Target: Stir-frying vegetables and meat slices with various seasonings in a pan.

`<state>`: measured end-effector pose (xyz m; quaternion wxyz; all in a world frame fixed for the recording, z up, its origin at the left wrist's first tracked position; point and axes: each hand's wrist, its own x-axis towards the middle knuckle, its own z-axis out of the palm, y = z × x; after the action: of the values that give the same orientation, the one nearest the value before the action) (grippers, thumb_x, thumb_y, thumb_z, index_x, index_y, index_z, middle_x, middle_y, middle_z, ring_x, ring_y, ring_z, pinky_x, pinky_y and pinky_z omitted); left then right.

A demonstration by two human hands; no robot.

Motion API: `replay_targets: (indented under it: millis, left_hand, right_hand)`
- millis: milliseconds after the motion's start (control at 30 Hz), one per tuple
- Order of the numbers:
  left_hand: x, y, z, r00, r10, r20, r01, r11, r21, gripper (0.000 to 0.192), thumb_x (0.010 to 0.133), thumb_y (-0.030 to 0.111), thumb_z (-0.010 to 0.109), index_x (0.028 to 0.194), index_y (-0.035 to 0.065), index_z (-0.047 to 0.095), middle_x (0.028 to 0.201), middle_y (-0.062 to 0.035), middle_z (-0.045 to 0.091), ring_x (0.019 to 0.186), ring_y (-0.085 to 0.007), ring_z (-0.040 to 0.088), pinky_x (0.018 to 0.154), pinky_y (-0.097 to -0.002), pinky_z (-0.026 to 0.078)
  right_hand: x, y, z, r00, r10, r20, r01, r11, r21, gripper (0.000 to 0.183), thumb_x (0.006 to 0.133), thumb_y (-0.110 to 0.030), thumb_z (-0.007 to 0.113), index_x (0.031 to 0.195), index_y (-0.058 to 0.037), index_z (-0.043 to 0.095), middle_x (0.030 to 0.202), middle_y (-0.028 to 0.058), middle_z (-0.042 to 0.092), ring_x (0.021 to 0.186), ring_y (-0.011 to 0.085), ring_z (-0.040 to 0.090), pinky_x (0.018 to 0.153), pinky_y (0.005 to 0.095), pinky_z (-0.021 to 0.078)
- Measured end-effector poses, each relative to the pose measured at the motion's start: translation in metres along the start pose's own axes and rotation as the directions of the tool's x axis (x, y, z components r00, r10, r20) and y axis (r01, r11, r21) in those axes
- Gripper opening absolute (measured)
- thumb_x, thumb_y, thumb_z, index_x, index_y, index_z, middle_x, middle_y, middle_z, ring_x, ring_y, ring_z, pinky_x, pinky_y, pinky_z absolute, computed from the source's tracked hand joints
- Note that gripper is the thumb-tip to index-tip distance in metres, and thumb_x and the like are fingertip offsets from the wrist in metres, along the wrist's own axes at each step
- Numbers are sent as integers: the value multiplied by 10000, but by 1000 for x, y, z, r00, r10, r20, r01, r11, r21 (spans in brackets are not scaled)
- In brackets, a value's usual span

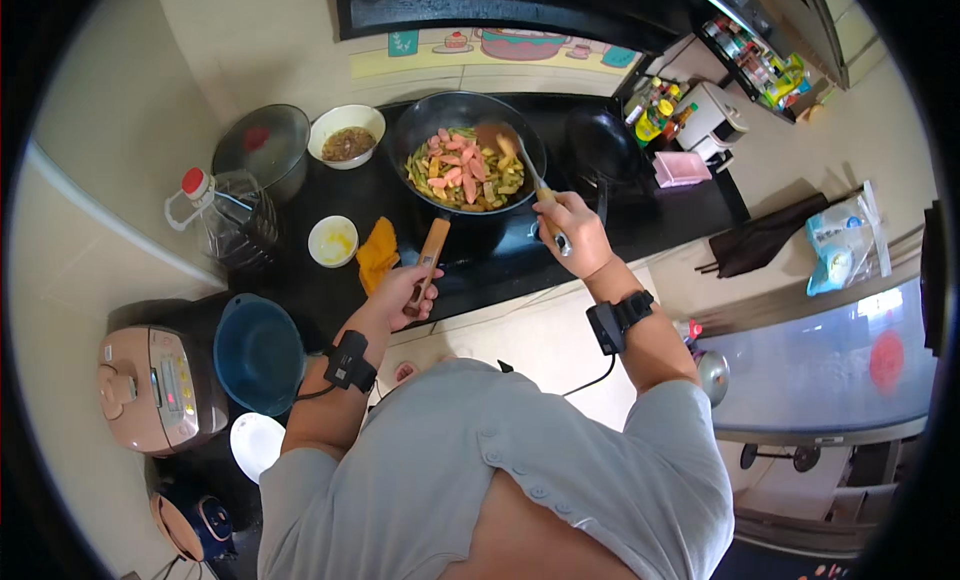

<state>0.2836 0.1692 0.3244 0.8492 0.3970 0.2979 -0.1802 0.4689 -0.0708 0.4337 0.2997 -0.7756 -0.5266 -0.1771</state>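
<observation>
Before me on the black counter sits a dark wok (411, 171) with sliced pink sausage (466, 167) lying over green and yellowish vegetable pieces (499, 186). My left hand (405, 291) grips the wooden handle (433, 242) that extends from the wok toward me. In my right hand (581, 235) is a spatula (532, 167) with a pale wooden grip and a metal shaft. Its lower end reaches into the wok's right side, against the food. Beside my left hand lies an orange cloth (379, 250). The hob beneath the wok is mostly hidden.
Left of the wok stand a bowl of brown food (348, 143), a small yellow-stained bowl (332, 242), a lidded pot (261, 146) and a large plastic bottle (232, 220). A blue basin (259, 355) and rice cooker (154, 389) are nearer left. A second black pan (604, 141) sits right.
</observation>
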Motion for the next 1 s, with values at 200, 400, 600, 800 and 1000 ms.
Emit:
replay_targets:
  millis: [200, 400, 600, 800, 1000]
  left_hand:
    - [8, 7, -5, 1000, 3, -8, -3, 999, -33, 294, 1016, 359, 476, 1119, 92, 540, 700, -18, 532, 521, -120, 482, 488, -268, 418]
    - [7, 5, -3, 1000, 12, -20, -13, 999, -30, 329, 1019, 376, 464, 1113, 71, 547, 684, -8, 522, 501, -115, 469, 456, -271, 398]
    - [3, 7, 0, 999, 4, -49, -4, 1000, 2, 357, 1022, 418, 466, 1083, 76, 548, 682, -2, 519, 501, -117, 463, 448, -267, 391]
    - [1, 3, 3, 998, -13, -69, 10, 999, -34, 333, 1025, 399, 463, 1105, 90, 556, 684, 1, 522, 501, -117, 453, 459, -259, 391]
    - [-2, 4, 6, 998, -1, -70, -2, 999, -40, 338, 1029, 390, 457, 1161, 95, 555, 681, 8, 525, 497, -93, 448, 466, -239, 383]
  right_hand:
    - [4, -17, 5, 997, 70, -37, -71, 997, -32, 265, 792, -7, 712, 1044, -69, 658, 1020, 216, 625, 843, 400, 659, 740, 409, 564]
    - [-2, 26, 15, 999, 10, 31, -4, 987, -158, 273, 796, -23, 687, 1062, -70, 651, 1061, 218, 613, 891, 401, 657, 761, 416, 565]
    - [3, 56, 13, 958, -48, 283, 119, 963, -242, 361, 735, -13, 657, 1091, -66, 630, 1083, 202, 576, 877, 402, 646, 756, 440, 556]
    - [21, 39, 2, 982, -132, 134, 151, 979, -138, 307, 784, -5, 685, 1081, -65, 638, 1051, 193, 601, 858, 390, 649, 733, 423, 555]
    - [58, -9, -50, 988, 12, 153, -47, 974, 223, 206, 822, -18, 712, 1023, -30, 670, 896, 154, 632, 776, 318, 662, 701, 344, 533]
